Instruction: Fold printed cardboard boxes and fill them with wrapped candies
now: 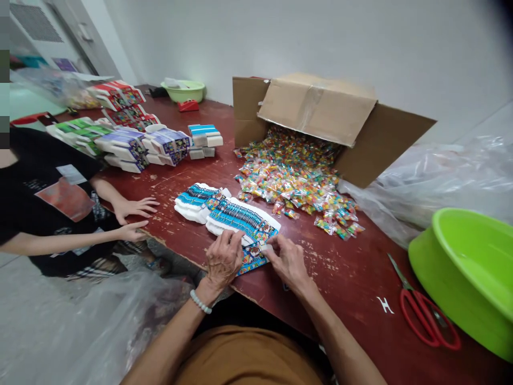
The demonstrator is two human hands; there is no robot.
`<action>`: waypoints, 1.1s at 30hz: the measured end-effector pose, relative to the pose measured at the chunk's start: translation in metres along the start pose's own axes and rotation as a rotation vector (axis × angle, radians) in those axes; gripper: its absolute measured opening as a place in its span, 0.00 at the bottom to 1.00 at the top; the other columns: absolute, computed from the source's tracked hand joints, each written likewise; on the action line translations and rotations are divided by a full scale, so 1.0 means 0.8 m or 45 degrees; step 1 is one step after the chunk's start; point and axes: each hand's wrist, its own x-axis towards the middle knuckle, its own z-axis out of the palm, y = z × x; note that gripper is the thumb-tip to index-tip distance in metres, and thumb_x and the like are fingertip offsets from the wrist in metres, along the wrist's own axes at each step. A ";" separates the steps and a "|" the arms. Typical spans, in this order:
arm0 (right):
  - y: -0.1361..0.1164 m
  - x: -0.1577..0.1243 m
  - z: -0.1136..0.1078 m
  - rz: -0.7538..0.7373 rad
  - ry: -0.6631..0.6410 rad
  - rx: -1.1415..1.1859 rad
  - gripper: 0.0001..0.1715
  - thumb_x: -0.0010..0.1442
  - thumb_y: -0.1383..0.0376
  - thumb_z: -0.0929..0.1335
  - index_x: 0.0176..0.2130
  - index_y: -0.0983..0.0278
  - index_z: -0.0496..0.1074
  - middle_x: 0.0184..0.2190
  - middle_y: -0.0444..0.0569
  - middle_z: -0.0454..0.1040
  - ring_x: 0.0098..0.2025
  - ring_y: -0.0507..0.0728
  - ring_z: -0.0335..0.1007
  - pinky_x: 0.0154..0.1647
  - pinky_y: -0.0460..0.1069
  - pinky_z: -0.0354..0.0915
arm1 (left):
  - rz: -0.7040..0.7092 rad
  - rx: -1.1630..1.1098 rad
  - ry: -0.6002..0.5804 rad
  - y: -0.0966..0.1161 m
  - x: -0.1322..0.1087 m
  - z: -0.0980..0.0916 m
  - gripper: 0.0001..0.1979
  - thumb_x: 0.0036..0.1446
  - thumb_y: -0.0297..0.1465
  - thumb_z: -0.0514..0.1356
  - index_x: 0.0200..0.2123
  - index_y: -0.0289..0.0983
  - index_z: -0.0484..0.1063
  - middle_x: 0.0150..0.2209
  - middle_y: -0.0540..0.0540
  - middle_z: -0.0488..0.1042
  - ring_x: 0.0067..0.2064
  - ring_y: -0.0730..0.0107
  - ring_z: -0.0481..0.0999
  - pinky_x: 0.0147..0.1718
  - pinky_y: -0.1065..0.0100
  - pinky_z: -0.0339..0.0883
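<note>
My left hand (223,258) and my right hand (285,258) rest at the near edge of the red table (352,272), both with fingers curled onto one flat blue printed box blank (251,258) between them. Just beyond lies a fanned stack of the same blue flat blanks (240,218), and a second stack (196,200) sits to its left. Past these, a heap of small colourful candy packets (296,179) spills from a tipped cardboard carton (320,115).
Another person in a black shirt sits at the left, hands (134,219) on the table edge. Stacks of folded boxes (132,141) stand far left. Red scissors (425,313) and a green basin (468,272) lie at right, clear plastic sheeting (441,176) behind.
</note>
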 end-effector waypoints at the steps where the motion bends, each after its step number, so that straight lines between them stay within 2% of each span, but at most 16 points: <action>1: -0.002 0.001 -0.007 -0.008 -0.028 0.175 0.09 0.60 0.59 0.69 0.40 0.61 0.73 0.32 0.46 0.77 0.35 0.57 0.71 0.39 0.52 0.62 | -0.012 -0.029 0.013 -0.001 0.001 -0.009 0.16 0.67 0.29 0.49 0.48 0.37 0.76 0.37 0.42 0.78 0.39 0.60 0.76 0.38 0.64 0.66; 3: -0.009 0.003 -0.024 -0.069 -0.078 0.442 0.11 0.62 0.57 0.67 0.40 0.61 0.73 0.32 0.46 0.77 0.33 0.56 0.71 0.37 0.50 0.64 | -0.061 -0.173 -0.022 -0.002 0.006 -0.034 0.18 0.69 0.33 0.47 0.50 0.37 0.75 0.38 0.42 0.80 0.41 0.61 0.77 0.42 0.63 0.67; 4: -0.014 0.004 -0.033 -0.117 -0.096 0.515 0.12 0.62 0.57 0.67 0.41 0.61 0.73 0.34 0.46 0.77 0.35 0.56 0.71 0.38 0.50 0.64 | -0.107 -0.339 -0.123 -0.002 0.010 -0.049 0.19 0.69 0.36 0.48 0.52 0.38 0.75 0.40 0.43 0.80 0.43 0.61 0.77 0.44 0.63 0.68; 5: -0.020 0.006 -0.040 -0.170 -0.112 0.555 0.13 0.62 0.57 0.67 0.42 0.62 0.73 0.36 0.47 0.77 0.37 0.56 0.72 0.39 0.50 0.65 | -0.164 -0.575 -0.297 -0.002 0.015 -0.063 0.19 0.69 0.38 0.49 0.53 0.39 0.74 0.43 0.43 0.80 0.45 0.61 0.77 0.45 0.63 0.68; 7: -0.035 0.008 -0.050 -0.259 -0.158 0.599 0.12 0.63 0.58 0.67 0.42 0.62 0.74 0.38 0.47 0.77 0.40 0.56 0.72 0.42 0.50 0.65 | -0.288 -1.181 -0.804 0.001 0.025 -0.086 0.20 0.64 0.42 0.55 0.53 0.39 0.75 0.45 0.45 0.81 0.46 0.60 0.78 0.45 0.63 0.69; 9: -0.050 0.010 -0.052 -0.316 -0.207 0.640 0.10 0.63 0.59 0.67 0.42 0.61 0.74 0.38 0.46 0.76 0.40 0.56 0.72 0.42 0.50 0.66 | -0.386 -1.690 -1.282 0.005 0.030 -0.098 0.22 0.57 0.44 0.62 0.47 0.35 0.78 0.42 0.42 0.81 0.43 0.58 0.79 0.43 0.62 0.71; 10: -0.057 0.011 -0.051 -0.347 -0.219 0.652 0.10 0.64 0.59 0.67 0.43 0.61 0.73 0.37 0.46 0.76 0.40 0.55 0.72 0.42 0.50 0.66 | -0.435 -1.867 -1.426 0.007 0.031 -0.099 0.22 0.53 0.44 0.65 0.43 0.32 0.79 0.38 0.41 0.81 0.40 0.58 0.80 0.41 0.62 0.71; 11: -0.062 0.011 -0.048 -0.382 -0.211 0.650 0.10 0.65 0.59 0.66 0.44 0.61 0.73 0.38 0.46 0.76 0.40 0.55 0.72 0.42 0.50 0.66 | -0.503 -2.008 -1.495 0.010 0.030 -0.098 0.22 0.49 0.44 0.67 0.39 0.31 0.79 0.35 0.41 0.81 0.36 0.59 0.80 0.39 0.63 0.72; 13: -0.071 0.010 -0.040 -0.486 -0.107 0.580 0.11 0.65 0.60 0.66 0.46 0.60 0.71 0.40 0.48 0.74 0.42 0.56 0.71 0.44 0.51 0.67 | -0.680 -2.213 -1.443 0.012 0.025 -0.091 0.20 0.45 0.42 0.70 0.34 0.32 0.77 0.30 0.43 0.78 0.29 0.63 0.79 0.33 0.64 0.72; 15: -0.076 0.008 -0.032 -0.612 0.051 0.412 0.11 0.64 0.62 0.68 0.46 0.60 0.70 0.43 0.50 0.73 0.46 0.59 0.70 0.48 0.53 0.66 | -0.828 -2.303 -1.272 0.012 0.019 -0.082 0.20 0.42 0.39 0.72 0.35 0.33 0.76 0.28 0.48 0.75 0.24 0.70 0.76 0.28 0.68 0.71; 18: -0.075 0.004 -0.024 -0.734 0.122 0.148 0.13 0.57 0.64 0.73 0.42 0.59 0.71 0.42 0.51 0.72 0.47 0.62 0.68 0.49 0.56 0.65 | -0.835 -2.246 -1.176 0.008 0.013 -0.075 0.19 0.39 0.35 0.73 0.34 0.33 0.75 0.25 0.50 0.73 0.21 0.75 0.70 0.23 0.73 0.66; 22: -0.066 0.006 -0.025 -0.749 -0.076 0.094 0.10 0.54 0.68 0.74 0.36 0.60 0.69 0.35 0.47 0.73 0.37 0.59 0.69 0.38 0.52 0.65 | -0.731 -2.157 -1.225 0.011 0.012 -0.074 0.18 0.38 0.35 0.73 0.32 0.33 0.76 0.24 0.50 0.72 0.22 0.74 0.69 0.23 0.73 0.63; 25: -0.056 0.010 -0.035 -0.670 -0.231 0.127 0.06 0.58 0.66 0.72 0.33 0.60 0.69 0.31 0.45 0.74 0.30 0.55 0.69 0.31 0.49 0.63 | -0.772 -2.166 -1.170 0.021 0.012 -0.072 0.20 0.37 0.36 0.73 0.33 0.33 0.77 0.25 0.50 0.73 0.23 0.75 0.70 0.25 0.73 0.63; 28: -0.047 0.007 -0.046 -0.593 -0.305 0.200 0.04 0.60 0.65 0.70 0.33 0.60 0.70 0.30 0.44 0.75 0.29 0.55 0.70 0.31 0.49 0.63 | -0.791 -2.185 -1.145 0.026 0.012 -0.068 0.19 0.37 0.37 0.73 0.32 0.32 0.77 0.24 0.51 0.72 0.21 0.77 0.69 0.23 0.75 0.62; 31: -0.042 -0.005 -0.049 -0.508 -0.485 0.414 0.02 0.62 0.67 0.68 0.35 0.59 0.68 0.32 0.44 0.75 0.29 0.53 0.70 0.30 0.47 0.64 | -0.722 -2.219 -1.264 0.025 0.012 -0.066 0.22 0.37 0.40 0.74 0.33 0.32 0.76 0.24 0.50 0.73 0.18 0.77 0.69 0.19 0.75 0.62; 33: -0.041 -0.014 -0.043 -0.445 -0.641 0.577 0.04 0.61 0.67 0.68 0.37 0.59 0.67 0.33 0.43 0.75 0.30 0.53 0.70 0.29 0.46 0.65 | -0.723 -2.247 -1.330 0.025 0.010 -0.063 0.25 0.38 0.41 0.74 0.37 0.32 0.76 0.26 0.50 0.73 0.17 0.75 0.71 0.17 0.74 0.64</action>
